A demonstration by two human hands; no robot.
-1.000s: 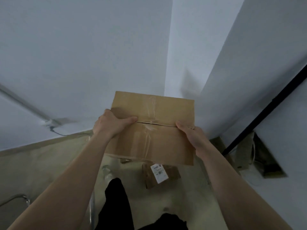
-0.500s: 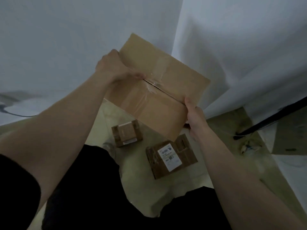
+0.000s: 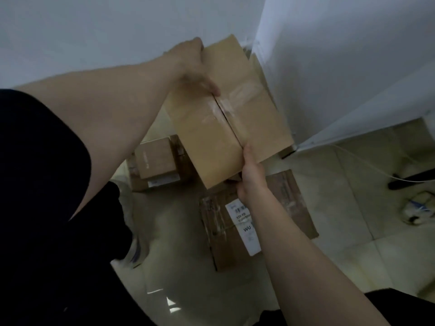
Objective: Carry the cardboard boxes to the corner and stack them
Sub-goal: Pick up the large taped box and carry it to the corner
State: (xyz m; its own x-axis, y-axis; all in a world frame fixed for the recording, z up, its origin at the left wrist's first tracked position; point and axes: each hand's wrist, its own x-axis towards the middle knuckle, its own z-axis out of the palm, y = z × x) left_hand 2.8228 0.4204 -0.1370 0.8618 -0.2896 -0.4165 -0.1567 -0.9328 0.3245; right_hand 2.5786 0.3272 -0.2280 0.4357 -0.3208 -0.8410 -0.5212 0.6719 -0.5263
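A taped cardboard box is being held in mid-air at the upper centre of the frame, tilted so that its long side is running from the upper centre down toward the middle. Its top seam, covered with clear tape, is being shown to the camera. The left hand is being pressed against the box's far upper-left edge, the thumb lying across the top face near the seam; its grip is being kept closed on the box. The right hand is being held at the box's lower edge, the thumb resting on the top face at the seam's near end and the other fingers being hidden beneath, so its grip is likewise being kept on the box.

The box is being held close to the corner where two white walls are meeting, at the upper right of the frame. Below it, on the tiled floor, two more boxes are lying: a small labelled box at the left centre, seemingly stacked on another carton, and a larger flat box with a white shipping label at the lower centre, partly being covered by the right forearm. Dark clothing is filling the lower left of the frame.
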